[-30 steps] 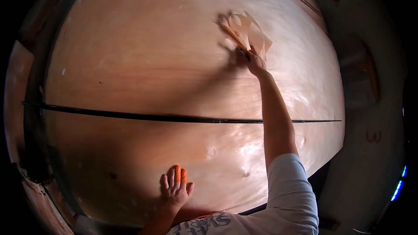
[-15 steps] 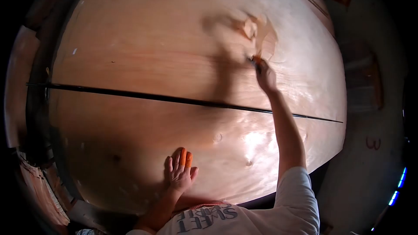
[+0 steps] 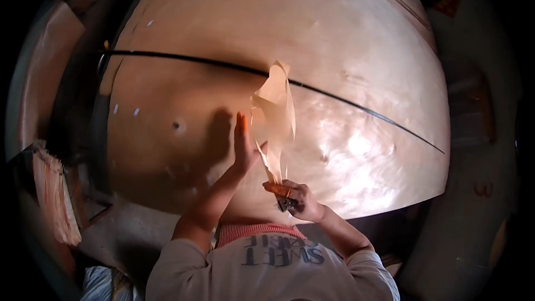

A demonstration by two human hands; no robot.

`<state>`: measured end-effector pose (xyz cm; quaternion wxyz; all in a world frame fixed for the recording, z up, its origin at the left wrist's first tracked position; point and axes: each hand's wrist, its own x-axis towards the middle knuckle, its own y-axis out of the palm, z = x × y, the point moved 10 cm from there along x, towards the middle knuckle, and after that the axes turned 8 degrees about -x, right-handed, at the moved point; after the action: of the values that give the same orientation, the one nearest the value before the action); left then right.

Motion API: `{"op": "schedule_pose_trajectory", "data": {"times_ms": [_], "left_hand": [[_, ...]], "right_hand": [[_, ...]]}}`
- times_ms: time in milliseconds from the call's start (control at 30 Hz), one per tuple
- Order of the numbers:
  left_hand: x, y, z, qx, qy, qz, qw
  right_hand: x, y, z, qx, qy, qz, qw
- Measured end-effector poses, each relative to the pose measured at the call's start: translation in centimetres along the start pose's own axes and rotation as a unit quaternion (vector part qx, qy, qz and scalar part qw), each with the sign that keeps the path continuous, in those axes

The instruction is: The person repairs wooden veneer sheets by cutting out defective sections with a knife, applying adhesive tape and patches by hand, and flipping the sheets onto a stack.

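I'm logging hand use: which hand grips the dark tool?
The right hand, closed around the dark tool and the thin sheets; the left hand is open, fingers extended.

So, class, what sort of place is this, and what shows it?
Probably a plywood or veneer workshop: a broad wood-like sheet, thin pale scraps in the right hand, and a ragged bundle at left.

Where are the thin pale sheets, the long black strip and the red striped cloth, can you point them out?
Thin pale sheets point(image 3: 275, 100): head view, middle of the bunch.
Long black strip point(image 3: 234, 66): head view, stretch just left of the sheets.
Red striped cloth point(image 3: 259, 229): head view, central part above the shirt lettering.
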<state>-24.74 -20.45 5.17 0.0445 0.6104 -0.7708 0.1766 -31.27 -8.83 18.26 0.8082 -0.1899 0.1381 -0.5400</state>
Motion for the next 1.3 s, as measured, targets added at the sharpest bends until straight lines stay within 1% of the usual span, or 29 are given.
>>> {"op": "schedule_pose_trajectory", "data": {"times_ms": [67, 167, 233, 267, 300, 367, 400, 433, 467, 500, 533, 600, 633, 667, 733, 800, 833, 867, 933, 967, 1033, 1067, 1100, 1133, 1200, 1233, 1300], "left_hand": [[-0.3, 0.9, 0.6, -0.122, -0.029, -0.001, 0.992], [-3.3, 3.0, 0.9, -0.293, -0.082, 0.063, 0.950], [-6.4, 3.2, 0.3, -0.356, -0.105, 0.096, 0.923], [-7.8, 3.0, 0.1, -0.377, -0.111, 0.108, 0.913], [-9.3, 2.2, 0.0, -0.388, -0.113, 0.112, 0.908], [-12.5, -0.1, 0.6, -0.402, -0.123, 0.112, 0.900], [-14.3, -1.9, 0.7, -0.392, -0.122, 0.097, 0.907], [-16.2, -3.7, 0.3, -0.389, -0.121, 0.085, 0.909], [-18.2, -6.1, 0.1, -0.335, -0.114, 0.050, 0.934], [-20.8, -8.7, -2.1, -0.239, -0.127, -0.038, 0.962], [-23.6, -11.3, -3.9, -0.141, -0.141, -0.127, 0.972], [-28.6, -14.3, -3.9, -0.242, -0.229, -0.205, 0.920], [-31.1, -15.7, -2.0, -0.269, -0.284, -0.206, 0.897], [-34.1, -17.5, -0.5, -0.288, -0.311, -0.266, 0.866], [-37.8, -20.5, 2.4, -0.440, -0.248, -0.338, 0.794], [-38.1, -22.3, 2.9, -0.500, -0.224, -0.195, 0.814], [-38.2, -23.2, 3.0, -0.536, -0.254, -0.209, 0.778], [-38.0, -23.8, 2.8, -0.558, -0.258, -0.228, 0.755], [-36.4, -25.3, 1.2, -0.596, -0.270, -0.261, 0.709], [-35.7, -26.2, 2.5, -0.615, -0.250, -0.244, 0.707], [-33.8, -27.4, 4.1, -0.646, -0.284, -0.250, 0.663], [-32.7, -27.8, 4.8, -0.659, -0.304, -0.251, 0.640], [-31.0, -28.7, 4.9, -0.657, -0.286, -0.232, 0.657], [-29.6, -29.8, 5.0, -0.652, -0.291, -0.228, 0.662], [-27.2, -32.2, 5.0, -0.638, -0.306, -0.224, 0.670], [-26.6, -33.9, 5.9, -0.622, -0.322, -0.242, 0.671], [-24.9, -36.9, 6.8, -0.626, -0.321, -0.226, 0.674]], "right_hand": [[-1.6, 2.7, 2.3, 0.038, 0.009, 0.041, 0.998], [-4.3, 5.6, 5.1, -0.009, -0.049, 0.045, 0.998], [-6.5, 6.8, 6.5, 0.011, -0.068, 0.052, 0.996], [-7.5, 7.5, 7.3, 0.023, -0.083, 0.058, 0.995], [-8.8, 7.8, 8.3, -0.002, -0.100, 0.058, 0.993], [-11.4, 8.6, 8.8, 0.068, -0.087, 0.066, 0.992], [-12.8, 9.0, 9.0, 0.102, -0.082, 0.073, 0.989], [-14.4, 9.2, 9.1, 0.148, -0.078, 0.048, 0.985], [-16.0, 8.8, 9.5, 0.111, -0.144, -0.024, 0.983], [-17.7, 9.5, 7.7, 0.219, -0.082, -0.056, 0.971], [-19.4, 10.5, 5.6, 0.322, -0.014, -0.083, 0.943], [-21.8, 10.6, 1.4, 0.290, 0.090, -0.202, 0.931], [-22.7, 11.1, -0.6, 0.317, 0.165, -0.209, 0.910], [-23.1, 11.0, -2.3, 0.279, 0.180, -0.263, 0.906], [-24.1, 12.8, -7.0, 0.247, 0.251, -0.236, 0.906], [-23.5, 13.8, -7.3, 0.205, 0.269, -0.225, 0.914], [-22.7, 14.4, -7.6, 0.191, 0.235, -0.226, 0.926], [-22.0, 15.3, -8.7, 0.179, 0.241, -0.183, 0.936], [-19.6, 16.2, -9.6, 0.155, 0.174, -0.187, 0.954], [-18.4, 16.7, -10.7, 0.089, 0.189, -0.167, 0.964], [-15.4, 16.6, -12.0, -0.044, 0.221, -0.126, 0.966], [-13.9, 16.4, -12.4, -0.088, 0.247, -0.114, 0.958], [-11.7, 16.3, -12.2, -0.130, 0.273, -0.103, 0.948], [-9.5, 16.2, -12.2, -0.170, 0.300, -0.091, 0.934], [-5.8, 15.5, -14.1, -0.293, 0.335, -0.119, 0.887], [-4.4, 15.0, -13.9, -0.333, 0.361, -0.114, 0.864], [-2.4, 14.6, -13.7, -0.315, 0.410, -0.117, 0.848]]}}
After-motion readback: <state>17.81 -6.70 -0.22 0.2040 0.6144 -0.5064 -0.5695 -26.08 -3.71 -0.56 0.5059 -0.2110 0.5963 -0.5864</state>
